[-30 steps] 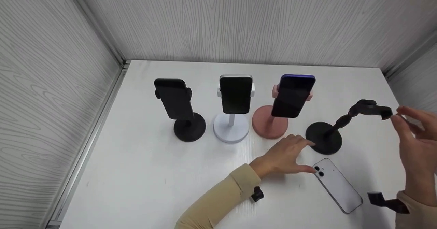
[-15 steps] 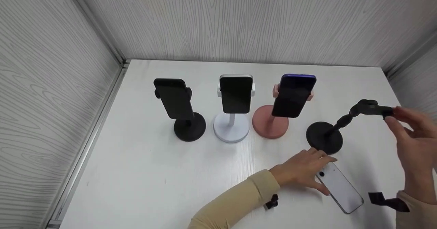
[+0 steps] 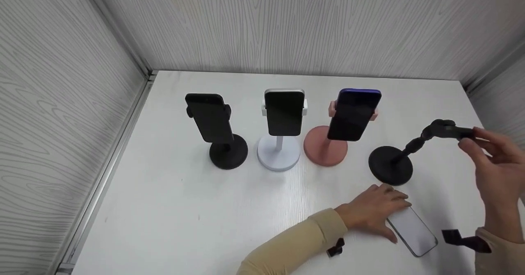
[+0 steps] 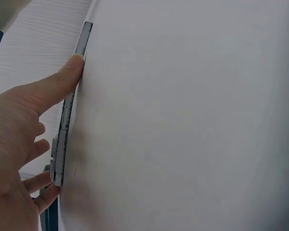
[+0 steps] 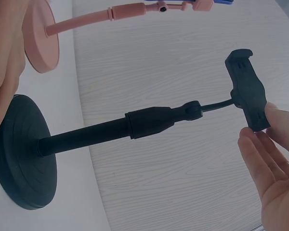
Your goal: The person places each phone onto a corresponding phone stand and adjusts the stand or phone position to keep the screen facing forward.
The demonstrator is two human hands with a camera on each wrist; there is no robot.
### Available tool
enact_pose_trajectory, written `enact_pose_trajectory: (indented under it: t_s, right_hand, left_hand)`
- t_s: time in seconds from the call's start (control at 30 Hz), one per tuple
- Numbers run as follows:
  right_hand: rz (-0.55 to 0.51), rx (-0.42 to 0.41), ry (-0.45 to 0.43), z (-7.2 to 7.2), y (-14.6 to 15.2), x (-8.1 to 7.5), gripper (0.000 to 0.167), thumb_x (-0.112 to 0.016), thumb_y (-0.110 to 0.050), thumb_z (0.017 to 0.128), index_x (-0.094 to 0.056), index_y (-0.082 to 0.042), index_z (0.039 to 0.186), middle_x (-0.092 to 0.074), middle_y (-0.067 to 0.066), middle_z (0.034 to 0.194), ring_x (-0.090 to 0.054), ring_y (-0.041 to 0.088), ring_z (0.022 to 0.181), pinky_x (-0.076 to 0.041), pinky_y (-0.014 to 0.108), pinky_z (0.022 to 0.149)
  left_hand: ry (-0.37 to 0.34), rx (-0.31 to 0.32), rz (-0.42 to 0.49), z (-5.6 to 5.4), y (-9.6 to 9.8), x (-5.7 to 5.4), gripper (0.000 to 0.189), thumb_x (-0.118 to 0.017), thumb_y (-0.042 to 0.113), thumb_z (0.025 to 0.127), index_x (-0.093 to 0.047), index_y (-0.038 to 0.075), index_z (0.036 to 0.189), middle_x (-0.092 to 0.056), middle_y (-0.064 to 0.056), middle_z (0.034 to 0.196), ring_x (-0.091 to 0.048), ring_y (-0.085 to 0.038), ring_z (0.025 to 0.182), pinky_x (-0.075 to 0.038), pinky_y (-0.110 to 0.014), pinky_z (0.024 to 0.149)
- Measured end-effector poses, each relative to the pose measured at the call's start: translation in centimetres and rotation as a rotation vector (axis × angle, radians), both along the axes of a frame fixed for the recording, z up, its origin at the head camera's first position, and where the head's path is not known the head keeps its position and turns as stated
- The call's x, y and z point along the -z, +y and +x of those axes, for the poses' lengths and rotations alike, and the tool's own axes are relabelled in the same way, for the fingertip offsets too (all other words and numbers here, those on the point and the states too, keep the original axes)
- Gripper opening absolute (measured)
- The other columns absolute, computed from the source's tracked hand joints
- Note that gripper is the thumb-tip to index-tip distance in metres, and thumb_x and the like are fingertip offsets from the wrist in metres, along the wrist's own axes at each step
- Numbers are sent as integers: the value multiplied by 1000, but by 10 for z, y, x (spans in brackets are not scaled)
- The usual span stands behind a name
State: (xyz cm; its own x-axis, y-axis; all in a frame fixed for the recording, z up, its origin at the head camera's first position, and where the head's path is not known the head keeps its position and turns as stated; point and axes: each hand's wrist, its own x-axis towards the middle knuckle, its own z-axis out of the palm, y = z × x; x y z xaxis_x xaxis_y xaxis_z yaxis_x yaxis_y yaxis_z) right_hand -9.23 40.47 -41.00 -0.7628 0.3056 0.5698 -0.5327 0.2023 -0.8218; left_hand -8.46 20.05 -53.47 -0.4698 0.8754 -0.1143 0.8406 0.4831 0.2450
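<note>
My left hand lies over the camera end of a pale smartphone flat on the table. In the left wrist view, the thumb presses on one long edge of the smartphone, and fingertips meet its far end. My right hand pinches the outer end of the clamp of a black phone stand. The right wrist view shows thumb and fingers at the lower end of this clamp, whose cradle holds no phone. The stand's round base rests on the table just behind the left hand.
Left of the black stand are three more stands, each bearing a phone: a pink stand, a white stand and another black stand. A wood-grain panel rises behind the white table, with side panels left and right.
My left hand has moved right and toward me, from beside the black stand's base onto the smartphone. The right hand has shifted slightly left and now pinches the clamp end.
</note>
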Motion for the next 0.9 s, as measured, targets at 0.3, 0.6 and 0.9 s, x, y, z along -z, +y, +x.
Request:
enact_pose_trajectory:
  t_s: [0.3,0.6,0.9]
  right_hand:
    - [-61,-64,12,-3,4,1,31,-64,27,87,-66,23,118,-82,5,101,-79,9,91,-58,14,88]
    - [15,-96,-8,-2,6,-2,32,-60,28,89,-63,25,120,-78,4,105,-78,8,94,-59,14,85]
    - [147,15,-71,-2,6,-5,28,-61,25,90,-64,26,118,-76,-5,101,-76,1,92,-55,8,84]
  left_hand:
    - [20,2,-2,-3,5,-1,91,-70,79,84,-39,41,161,-41,21,162,-33,-7,149,-33,-20,115]
    - [19,3,-30,-5,7,-4,83,-71,76,84,-47,42,156,-46,20,155,-38,-7,134,-36,-17,106]
    - [22,9,-2,-5,4,-6,79,-73,73,84,-52,40,153,-48,18,152,-40,-7,131,-38,-17,103]
